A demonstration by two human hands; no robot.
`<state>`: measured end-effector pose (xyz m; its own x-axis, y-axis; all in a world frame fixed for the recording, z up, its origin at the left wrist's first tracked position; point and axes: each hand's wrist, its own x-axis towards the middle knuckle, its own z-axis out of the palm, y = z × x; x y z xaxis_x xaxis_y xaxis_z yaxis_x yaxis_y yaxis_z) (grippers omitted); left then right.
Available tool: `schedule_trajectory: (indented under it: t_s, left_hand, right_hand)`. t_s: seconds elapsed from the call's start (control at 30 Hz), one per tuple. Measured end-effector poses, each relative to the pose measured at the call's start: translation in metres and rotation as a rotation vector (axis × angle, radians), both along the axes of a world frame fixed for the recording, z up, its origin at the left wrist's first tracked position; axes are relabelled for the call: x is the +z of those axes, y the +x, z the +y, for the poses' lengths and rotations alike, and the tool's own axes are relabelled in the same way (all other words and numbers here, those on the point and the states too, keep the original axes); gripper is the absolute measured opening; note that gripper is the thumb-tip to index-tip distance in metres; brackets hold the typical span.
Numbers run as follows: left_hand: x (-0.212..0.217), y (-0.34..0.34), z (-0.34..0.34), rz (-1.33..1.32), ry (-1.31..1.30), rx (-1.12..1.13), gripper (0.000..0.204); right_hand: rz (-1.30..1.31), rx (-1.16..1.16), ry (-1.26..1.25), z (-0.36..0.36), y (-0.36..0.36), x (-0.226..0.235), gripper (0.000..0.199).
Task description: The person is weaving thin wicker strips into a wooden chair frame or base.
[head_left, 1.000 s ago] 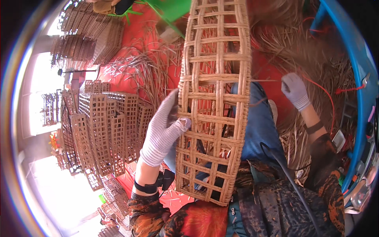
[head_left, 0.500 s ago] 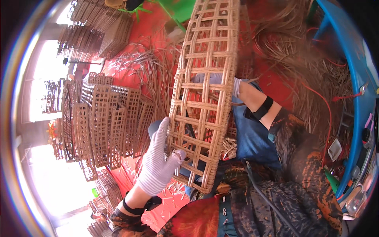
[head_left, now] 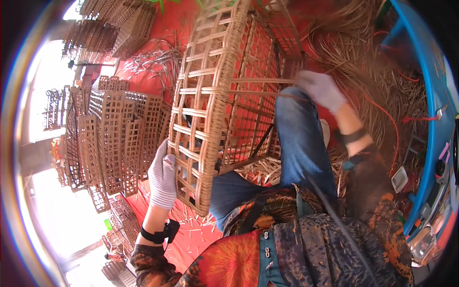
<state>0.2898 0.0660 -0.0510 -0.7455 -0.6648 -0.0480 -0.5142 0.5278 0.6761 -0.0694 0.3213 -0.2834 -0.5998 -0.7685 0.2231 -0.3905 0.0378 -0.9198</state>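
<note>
A large woven wicker basket with an open lattice stands tilted in front of me, its braided rim facing me. My left hand, in a grey-and-white striped glove, grips its near left edge, with the thumb on the lattice. My right hand, also gloved and smeared by motion, is out to the right above my knee. Its fingers look closed on a thin wicker strand that runs across from the basket. The fingertips are blurred. Through the basket's open side, dark frame bars show.
Stacks of woven lattice panels stand at the left, with more at the far left. Loose strips lie in a heap on the red floor covering at the right. A blue table edge with tools curves along the right rim.
The basket has swung left and turned, so its open lattice side now shows. My right hand has come out from behind it and moved right. My left hand has shifted left with the edge.
</note>
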Motion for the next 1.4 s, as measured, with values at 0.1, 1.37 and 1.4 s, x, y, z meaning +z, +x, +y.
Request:
schedule_trajectory:
  t_s: [0.1,1.37,1.4]
  left_hand:
    - [-0.009,0.011,-0.029,-0.053,0.0,0.07,0.058]
    - [-0.026,0.033,-0.081,0.032,0.178,0.24,0.051]
    - [-0.027,0.034,-0.083,0.048,0.188,0.221,0.051]
  right_hand:
    - [-0.199,-0.466,0.55,0.185,-0.04,-0.081,0.038]
    - [-0.295,-0.55,0.893,0.245,-0.085,-0.137,0.044]
    - [-0.079,-0.522,0.96,0.224,-0.086,-0.132,0.044]
